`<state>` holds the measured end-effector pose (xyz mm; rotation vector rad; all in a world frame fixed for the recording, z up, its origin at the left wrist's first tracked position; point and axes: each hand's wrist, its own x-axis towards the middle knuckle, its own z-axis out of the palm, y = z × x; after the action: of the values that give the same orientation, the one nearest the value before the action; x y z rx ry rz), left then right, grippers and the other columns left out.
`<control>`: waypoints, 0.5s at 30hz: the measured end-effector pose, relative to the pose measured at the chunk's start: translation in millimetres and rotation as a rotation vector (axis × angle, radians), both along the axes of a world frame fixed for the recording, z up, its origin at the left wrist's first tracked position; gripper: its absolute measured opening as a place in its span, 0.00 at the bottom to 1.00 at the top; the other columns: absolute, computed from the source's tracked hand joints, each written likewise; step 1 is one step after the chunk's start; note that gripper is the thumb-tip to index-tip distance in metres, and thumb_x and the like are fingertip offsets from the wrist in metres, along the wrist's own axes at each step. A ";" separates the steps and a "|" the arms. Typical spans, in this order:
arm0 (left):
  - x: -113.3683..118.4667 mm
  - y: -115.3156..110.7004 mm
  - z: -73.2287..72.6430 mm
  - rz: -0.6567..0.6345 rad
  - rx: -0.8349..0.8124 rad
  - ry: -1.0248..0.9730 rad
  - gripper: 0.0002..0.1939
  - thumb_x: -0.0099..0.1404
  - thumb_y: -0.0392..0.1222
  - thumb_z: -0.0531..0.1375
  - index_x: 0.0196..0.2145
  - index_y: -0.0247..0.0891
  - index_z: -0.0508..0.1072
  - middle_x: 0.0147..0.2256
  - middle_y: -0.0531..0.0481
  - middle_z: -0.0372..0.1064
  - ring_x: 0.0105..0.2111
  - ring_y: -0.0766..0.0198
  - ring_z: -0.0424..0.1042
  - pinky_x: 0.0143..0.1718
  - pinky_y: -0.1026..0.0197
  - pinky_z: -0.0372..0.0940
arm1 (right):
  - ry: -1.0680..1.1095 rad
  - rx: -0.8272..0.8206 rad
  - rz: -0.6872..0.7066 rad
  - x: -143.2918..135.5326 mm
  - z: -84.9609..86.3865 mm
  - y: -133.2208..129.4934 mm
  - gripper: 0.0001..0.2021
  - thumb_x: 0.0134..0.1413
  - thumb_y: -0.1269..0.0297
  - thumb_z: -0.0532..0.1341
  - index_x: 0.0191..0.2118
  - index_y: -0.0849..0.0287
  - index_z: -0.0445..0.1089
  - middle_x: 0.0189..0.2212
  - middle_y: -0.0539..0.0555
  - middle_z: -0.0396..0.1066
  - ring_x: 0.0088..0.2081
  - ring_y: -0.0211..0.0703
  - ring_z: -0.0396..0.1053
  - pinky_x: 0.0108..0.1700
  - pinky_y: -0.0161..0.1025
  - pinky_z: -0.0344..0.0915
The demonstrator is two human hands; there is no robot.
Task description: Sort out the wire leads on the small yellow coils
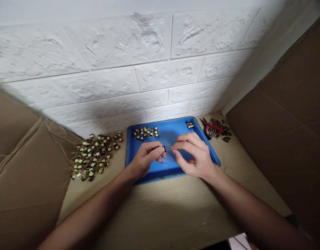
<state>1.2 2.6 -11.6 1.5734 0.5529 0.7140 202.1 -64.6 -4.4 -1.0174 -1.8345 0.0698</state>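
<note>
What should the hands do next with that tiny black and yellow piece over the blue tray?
Probably pull the fine wire away from the small part. The left hand pinches the part above the blue tray, and the right hand pinches thin wire strands right beside it. Other small parts already lie at the tray's far edge, so it might go there afterwards.

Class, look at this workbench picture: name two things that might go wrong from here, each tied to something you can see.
1. The left hand pinches a tiny component at the fingertips while the right hand seems to pull a thin wire from it; the part could slip or the wire snap.
2. The large pile of components lies loose on the table outside the blue tray; a forearm might scatter it.
</note>
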 end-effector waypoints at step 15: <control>3.4 -2.0 7.7 0.060 0.173 0.164 0.16 0.70 0.44 0.55 0.27 0.34 0.72 0.22 0.54 0.64 0.24 0.69 0.63 0.29 0.66 0.58 | -0.188 0.043 -0.020 8.9 -1.9 -0.3 0.11 0.57 0.69 0.63 0.45 0.49 0.74 0.39 0.53 0.74 0.36 0.47 0.69 0.42 0.50 0.61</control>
<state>4.6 0.6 -4.0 1.7935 0.6758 0.6961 211.1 -64.9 -6.4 -1.0409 -1.9863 -0.0802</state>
